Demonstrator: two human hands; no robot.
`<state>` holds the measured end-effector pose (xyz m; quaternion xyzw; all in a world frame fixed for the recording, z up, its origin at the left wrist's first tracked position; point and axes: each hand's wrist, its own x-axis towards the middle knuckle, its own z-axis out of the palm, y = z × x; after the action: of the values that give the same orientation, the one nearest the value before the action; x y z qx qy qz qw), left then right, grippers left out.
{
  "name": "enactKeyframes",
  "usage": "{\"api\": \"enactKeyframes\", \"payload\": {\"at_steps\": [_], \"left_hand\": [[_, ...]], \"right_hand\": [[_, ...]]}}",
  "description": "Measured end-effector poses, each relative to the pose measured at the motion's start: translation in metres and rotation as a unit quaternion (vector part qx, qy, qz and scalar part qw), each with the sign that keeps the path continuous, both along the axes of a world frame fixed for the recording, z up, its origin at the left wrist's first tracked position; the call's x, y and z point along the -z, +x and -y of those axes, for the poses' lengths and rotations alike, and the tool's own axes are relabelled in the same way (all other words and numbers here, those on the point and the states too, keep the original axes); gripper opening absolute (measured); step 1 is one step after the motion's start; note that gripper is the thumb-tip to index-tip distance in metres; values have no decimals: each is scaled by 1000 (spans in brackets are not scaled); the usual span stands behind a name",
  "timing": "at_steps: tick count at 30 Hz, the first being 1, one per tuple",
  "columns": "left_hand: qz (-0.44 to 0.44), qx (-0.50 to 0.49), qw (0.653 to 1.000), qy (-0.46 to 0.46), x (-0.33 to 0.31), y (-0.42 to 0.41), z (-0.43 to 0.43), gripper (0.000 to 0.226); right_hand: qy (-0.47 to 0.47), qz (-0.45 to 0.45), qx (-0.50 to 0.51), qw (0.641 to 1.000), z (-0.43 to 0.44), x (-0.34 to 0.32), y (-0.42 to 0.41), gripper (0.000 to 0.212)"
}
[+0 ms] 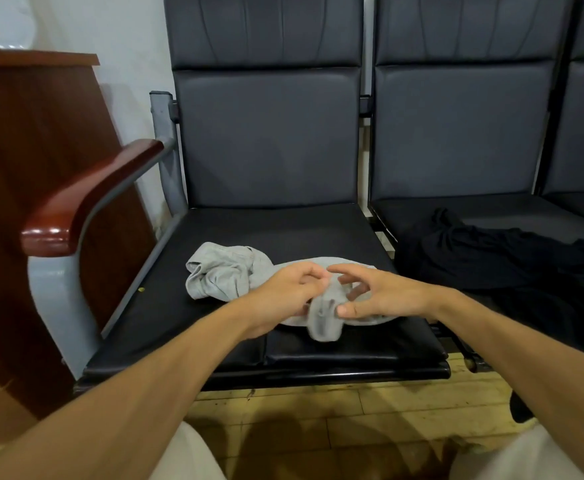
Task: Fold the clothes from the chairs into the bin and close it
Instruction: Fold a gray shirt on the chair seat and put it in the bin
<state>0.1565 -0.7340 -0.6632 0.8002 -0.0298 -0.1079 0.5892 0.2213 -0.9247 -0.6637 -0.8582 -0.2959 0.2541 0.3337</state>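
Observation:
A crumpled grey garment (226, 271) lies on the black seat of the left chair (283, 223). Both my hands are over its right end. My left hand (288, 294) has its fingers curled into the grey cloth. My right hand (378, 294) pinches a fold of the same cloth between thumb and fingers. A bunched end of the garment sticks out toward me between the hands. A black garment (498, 258) lies spread on the seat of the chair to the right. No bin is in view.
A red-brown wooden armrest (89, 199) on a grey metal frame stands left of the seat. A dark wooden cabinet (31, 168) is further left. Wooden floor (318, 410) shows under the chairs. My light trousers fill the bottom edge.

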Motion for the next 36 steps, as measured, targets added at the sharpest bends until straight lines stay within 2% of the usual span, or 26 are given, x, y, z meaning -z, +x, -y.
{"api": "enactKeyframes", "payload": {"at_steps": [3,5,7,9,12,14,16,17,18,19,21,23,26,28,30,32,33,34,36], "left_hand": [[-23,17,997,-70,-10,2,-1,20],[-6,-42,998,-38,-8,7,-12,23],[49,-101,988,108,4,17,-38,35],[72,-74,945,311,16,23,-65,42],[6,-40,867,497,26,25,-81,44],[-18,-24,818,574,26,23,-81,35],[-22,-7,816,577,28,20,-83,13],[-13,4,826,564,29,19,-83,13],[-5,15,840,542,30,18,-84,22],[8,24,863,504,31,19,-83,29],[34,33,907,418,28,16,-73,35],[43,61,931,358,23,11,-55,34],[34,128,958,254,11,-1,-26,18],[-14,154,972,176,0,-5,-21,18],[-19,105,986,127,-4,-4,-29,27],[15,-15,990,138,-1,2,-47,35],[34,-62,981,180,4,7,-58,37],[44,-79,969,229,10,12,-68,37],[23,-34,946,322,22,16,-81,32]], "right_hand": [[42,4,-8,999,-6,9,-2,27],[6,42,-11,999,-4,13,0,18],[-49,89,-27,994,1,6,3,19],[-130,164,-49,977,9,-2,8,27],[-245,236,-6,940,28,-9,16,13],[-287,270,57,917,35,-13,17,19],[-333,348,90,872,35,-15,16,16],[-348,387,95,849,33,-13,16,15],[-355,410,94,835,30,-10,16,24],[-353,420,87,832,25,-8,13,32],[-319,417,62,849,14,-6,7,44],[-267,394,26,879,2,-5,2,49],[-136,282,-17,950,-11,-1,-4,38],[-89,224,-27,970,-15,2,-7,30],[-74,192,-26,978,-16,5,-9,31],[-64,162,-39,984,-18,7,-12,39],[-66,158,-58,984,-19,8,-13,42],[-78,161,-78,981,-19,10,-14,45],[-113,166,-105,974,-20,10,-16,46]]}}
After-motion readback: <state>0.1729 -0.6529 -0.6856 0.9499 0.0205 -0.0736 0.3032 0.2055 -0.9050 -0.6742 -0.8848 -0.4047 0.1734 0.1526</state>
